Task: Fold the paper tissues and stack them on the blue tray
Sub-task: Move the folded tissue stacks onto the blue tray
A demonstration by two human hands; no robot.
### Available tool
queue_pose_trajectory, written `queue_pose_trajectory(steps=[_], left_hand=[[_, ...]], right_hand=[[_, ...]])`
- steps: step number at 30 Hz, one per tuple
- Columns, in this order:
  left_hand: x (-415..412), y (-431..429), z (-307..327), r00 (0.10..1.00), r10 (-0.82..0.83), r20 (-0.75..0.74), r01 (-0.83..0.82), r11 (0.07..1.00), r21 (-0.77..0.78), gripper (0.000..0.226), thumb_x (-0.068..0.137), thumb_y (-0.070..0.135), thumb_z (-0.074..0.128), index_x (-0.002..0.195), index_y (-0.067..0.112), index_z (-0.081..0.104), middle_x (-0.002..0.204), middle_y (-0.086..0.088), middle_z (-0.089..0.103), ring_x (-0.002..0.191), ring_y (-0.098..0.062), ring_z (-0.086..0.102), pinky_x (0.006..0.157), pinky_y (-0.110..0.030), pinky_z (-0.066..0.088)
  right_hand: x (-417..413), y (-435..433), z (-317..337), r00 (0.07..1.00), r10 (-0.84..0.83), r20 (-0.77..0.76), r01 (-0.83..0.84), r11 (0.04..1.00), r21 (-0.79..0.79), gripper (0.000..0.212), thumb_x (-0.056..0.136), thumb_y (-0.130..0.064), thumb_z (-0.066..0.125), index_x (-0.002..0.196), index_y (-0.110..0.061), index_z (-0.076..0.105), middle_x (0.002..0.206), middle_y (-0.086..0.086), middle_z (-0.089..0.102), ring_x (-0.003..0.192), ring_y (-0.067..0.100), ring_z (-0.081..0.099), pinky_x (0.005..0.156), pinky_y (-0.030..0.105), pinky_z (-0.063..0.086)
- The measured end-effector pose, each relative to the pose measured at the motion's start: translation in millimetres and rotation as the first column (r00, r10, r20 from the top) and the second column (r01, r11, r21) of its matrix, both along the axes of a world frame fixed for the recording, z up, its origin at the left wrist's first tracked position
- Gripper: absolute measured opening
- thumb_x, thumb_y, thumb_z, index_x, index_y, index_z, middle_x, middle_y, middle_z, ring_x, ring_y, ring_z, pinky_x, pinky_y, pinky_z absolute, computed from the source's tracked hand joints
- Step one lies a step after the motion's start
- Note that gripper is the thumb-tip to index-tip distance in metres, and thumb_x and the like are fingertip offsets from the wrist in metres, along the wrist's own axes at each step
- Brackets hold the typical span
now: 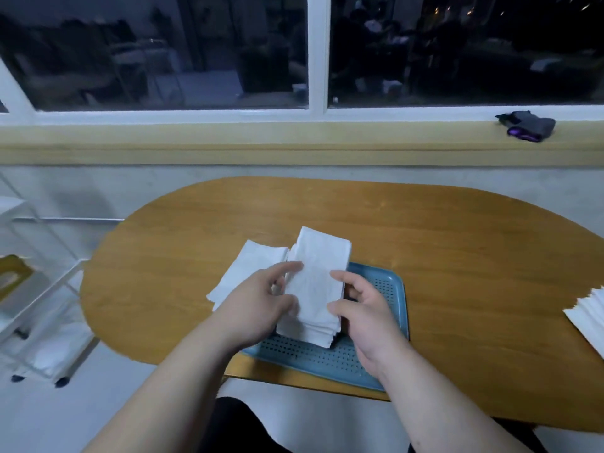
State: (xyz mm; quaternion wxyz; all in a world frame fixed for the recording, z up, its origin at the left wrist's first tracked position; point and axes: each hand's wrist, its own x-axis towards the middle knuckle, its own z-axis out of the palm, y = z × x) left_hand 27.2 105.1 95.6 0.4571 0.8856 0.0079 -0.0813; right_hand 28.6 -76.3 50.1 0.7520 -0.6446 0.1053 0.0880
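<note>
The stack [315, 289] sits on the tray [320, 358] on the counter [457, 256]. One tissue [248, 273] lies left, a pile [588, 318] far right.

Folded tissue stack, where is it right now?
The folded tissue stack sits centre of the head view on the blue tray, held between the left hand and right hand, near the wooden table's front edge.
</note>
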Motion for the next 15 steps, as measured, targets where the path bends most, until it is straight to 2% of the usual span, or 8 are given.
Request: queue_pose_trajectory(steps=[4, 7, 9, 11, 13, 15], left_hand=[[7, 3, -4, 0.999, 0.009, 0.052, -0.022, 0.970, 0.243, 0.044, 0.090, 0.024, 0.058, 0.128, 0.046, 0.057, 0.106, 0.011, 0.063, 0.063, -0.007, 0.060, 0.065, -0.025, 0.048], [5, -1, -3, 0.992, 0.016, 0.127, -0.072, 0.891, 0.449, 0.023, 0.094, 0.032, 0.052, 0.110, 0.041, 0.065, 0.110, 0.011, 0.061, 0.084, -0.010, 0.063, 0.073, -0.030, 0.053], [4, -3, -6, 0.985, -0.010, 0.173, -0.082, 0.850, 0.520, 0.022, 0.095, 0.031, 0.050, 0.106, 0.039, 0.067, 0.109, 0.012, 0.054, 0.093, -0.013, 0.059, 0.072, -0.032, 0.053], [5, -5, -11, 0.981, -0.068, 0.183, -0.056, 0.800, 0.598, 0.023, 0.094, 0.028, 0.048, 0.104, 0.035, 0.067, 0.109, 0.011, 0.051, 0.099, -0.016, 0.053, 0.069, -0.030, 0.047], [6, -6, -16, 0.975, -0.136, 0.173, -0.020, 0.727, 0.686, 0.023, 0.093, 0.026, 0.045, 0.102, 0.032, 0.065, 0.111, 0.011, 0.051, 0.099, -0.019, 0.045, 0.072, -0.030, 0.041], [7, -7, -19, 0.970, -0.165, 0.178, -0.014, 0.693, 0.721, 0.024, 0.091, 0.028, 0.043, 0.101, 0.033, 0.064, 0.112, 0.012, 0.053, 0.095, -0.019, 0.039, 0.077, -0.031, 0.040]], right_hand=[[8, 10, -5, 1.000, 0.006, -0.020, -0.007, 0.998, -0.059, 0.055, 0.079, 0.010, 0.062, 0.105, -0.037, 0.073, 0.109, 0.003, 0.073, 0.101, 0.022, 0.068, 0.084, 0.034, 0.055], [8, 12, -8, 0.999, 0.021, -0.029, -0.025, 0.993, -0.117, 0.054, 0.081, 0.009, 0.062, 0.111, -0.035, 0.070, 0.112, -0.001, 0.071, 0.098, 0.016, 0.069, 0.079, 0.029, 0.055], [7, 12, -8, 0.999, 0.025, -0.023, -0.028, 0.989, -0.142, 0.053, 0.082, 0.006, 0.063, 0.115, -0.035, 0.068, 0.111, -0.004, 0.071, 0.093, 0.011, 0.070, 0.073, 0.025, 0.055], [7, 11, -7, 0.999, 0.047, -0.003, -0.047, 0.980, -0.191, 0.052, 0.084, 0.002, 0.064, 0.119, -0.035, 0.066, 0.106, -0.003, 0.070, 0.074, 0.005, 0.069, 0.061, 0.020, 0.052], [7, 10, -6, 0.995, 0.093, 0.024, -0.081, 0.950, -0.300, 0.050, 0.086, -0.004, 0.064, 0.124, -0.037, 0.064, 0.105, -0.001, 0.065, 0.051, 0.003, 0.057, 0.048, 0.017, 0.045], [9, 6, -6, 0.987, 0.150, 0.050, -0.113, 0.890, -0.442, 0.048, 0.088, -0.012, 0.063, 0.128, -0.038, 0.060, 0.110, -0.006, 0.052, 0.049, 0.000, 0.052, 0.045, 0.014, 0.041]])
